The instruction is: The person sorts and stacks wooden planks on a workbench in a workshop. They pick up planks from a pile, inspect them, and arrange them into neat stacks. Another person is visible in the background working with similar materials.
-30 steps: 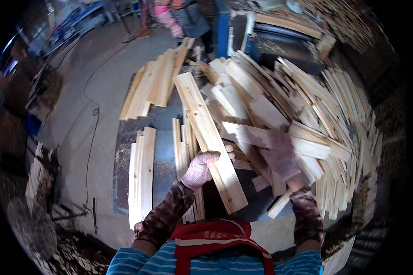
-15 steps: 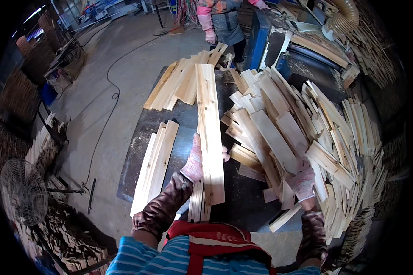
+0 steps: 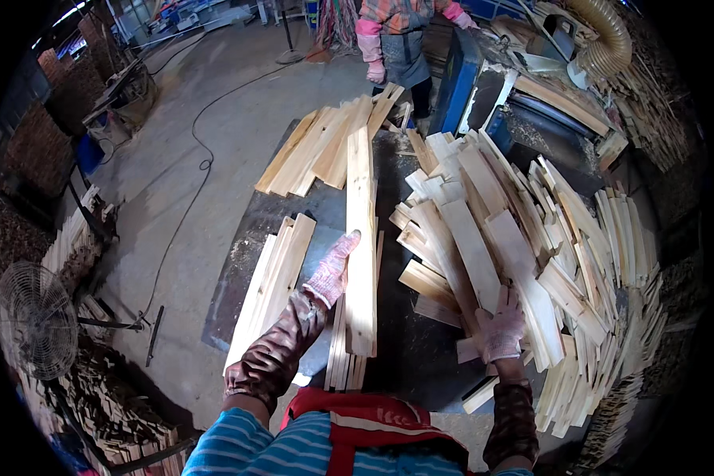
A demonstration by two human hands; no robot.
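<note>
Left hand (image 3: 333, 266) held a long board (image 3: 362, 278) over the middle of the table (image 3: 250, 226); the right hand (image 3: 500, 329), its grip impossible to tell, touched the board pile (image 3: 468, 238) on the table's right. Picking boards seemed in hand, calling next for a firm right-hand hold.

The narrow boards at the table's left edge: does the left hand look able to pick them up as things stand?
Probably not yet: the left hand is holding a long board. Otherwise, the narrow boards lie close by, their far ends uncovered.
</note>
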